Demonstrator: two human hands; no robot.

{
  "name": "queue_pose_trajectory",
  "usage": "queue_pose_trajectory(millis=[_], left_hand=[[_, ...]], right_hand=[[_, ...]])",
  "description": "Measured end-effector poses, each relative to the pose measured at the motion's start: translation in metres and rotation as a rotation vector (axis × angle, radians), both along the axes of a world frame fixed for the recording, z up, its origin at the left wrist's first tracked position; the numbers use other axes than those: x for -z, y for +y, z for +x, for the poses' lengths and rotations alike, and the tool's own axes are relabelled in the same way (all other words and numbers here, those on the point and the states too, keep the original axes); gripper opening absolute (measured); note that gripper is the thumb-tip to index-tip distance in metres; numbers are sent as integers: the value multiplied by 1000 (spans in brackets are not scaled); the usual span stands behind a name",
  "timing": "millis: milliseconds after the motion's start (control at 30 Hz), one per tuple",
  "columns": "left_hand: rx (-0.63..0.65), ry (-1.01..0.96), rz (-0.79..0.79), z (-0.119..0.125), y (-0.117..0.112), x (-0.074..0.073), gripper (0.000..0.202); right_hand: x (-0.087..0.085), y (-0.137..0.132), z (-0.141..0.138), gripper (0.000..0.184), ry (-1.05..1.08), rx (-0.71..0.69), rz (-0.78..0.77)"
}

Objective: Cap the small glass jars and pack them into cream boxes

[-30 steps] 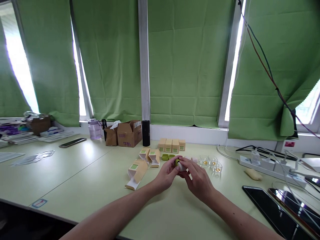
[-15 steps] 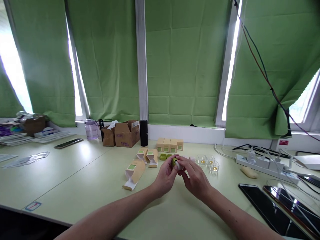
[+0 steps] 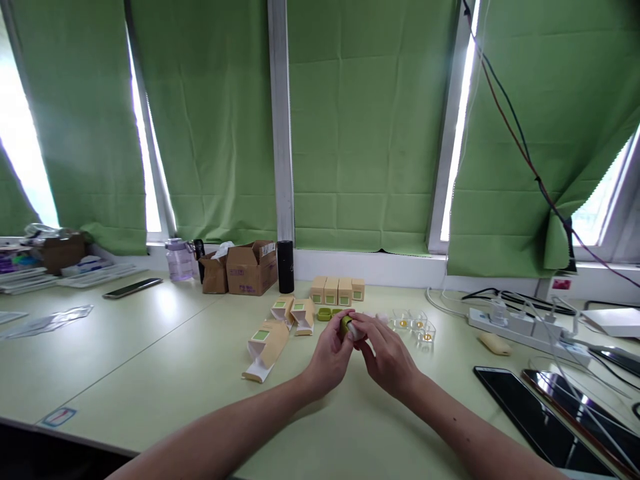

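Between my two hands is a small rounded green-and-white object (image 3: 346,325), its kind too small to make out. My left hand (image 3: 327,355) is closed around its green side. The fingers of my right hand (image 3: 389,350) are closed on its white part and hide much of it. Just behind my left hand lie small green cases (image 3: 325,314). To the left are opened tan paper boxes (image 3: 267,347) with green labels. Beyond my right fingers stand several clear square containers (image 3: 426,332) with gold-coloured centres.
Closed tan boxes (image 3: 331,291) form a row farther back. A cardboard carton (image 3: 251,268), a black cylinder (image 3: 285,267) and a purple bottle (image 3: 179,259) stand along the wall. On the right are a power strip (image 3: 530,335), cables and a dark tablet (image 3: 525,417).
The whole view has shifted slightly, so things appear a little farther left. Both hands keep almost the same hold on the green-and-white object.
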State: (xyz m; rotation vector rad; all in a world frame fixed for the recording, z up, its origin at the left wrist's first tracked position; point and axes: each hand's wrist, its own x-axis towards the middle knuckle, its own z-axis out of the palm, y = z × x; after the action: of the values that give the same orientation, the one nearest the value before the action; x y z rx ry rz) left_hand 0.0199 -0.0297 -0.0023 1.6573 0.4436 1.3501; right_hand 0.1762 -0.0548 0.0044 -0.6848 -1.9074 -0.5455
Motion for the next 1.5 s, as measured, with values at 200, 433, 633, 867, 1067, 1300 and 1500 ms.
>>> queue_pose_trajectory(millis=[200,433,633,867,1067,1300,1500], left_hand=[[6,21,7,-2,2,0,51],[173,34,-78,-7,0,-1,70],[129,43,-74,-6,3,-4,60],[141,52,-84,-7,4,-4,64],[201,39,-108,-9,2,-9,61],[188,10,-117,-10,2,-11,56],[190,2,-114,-10,2,-12,52]], right_hand=[[1,2,0,32,9,10,-34],[10,4,2,41,10,14,-102],[13,4,1,50,5,-7,-125],[14,6,2,53,14,-12,-130],[12,6,2,44,29,11,-112],[10,6,2,45,41,6,-102],[9,6,2,47,42,3,-103]])
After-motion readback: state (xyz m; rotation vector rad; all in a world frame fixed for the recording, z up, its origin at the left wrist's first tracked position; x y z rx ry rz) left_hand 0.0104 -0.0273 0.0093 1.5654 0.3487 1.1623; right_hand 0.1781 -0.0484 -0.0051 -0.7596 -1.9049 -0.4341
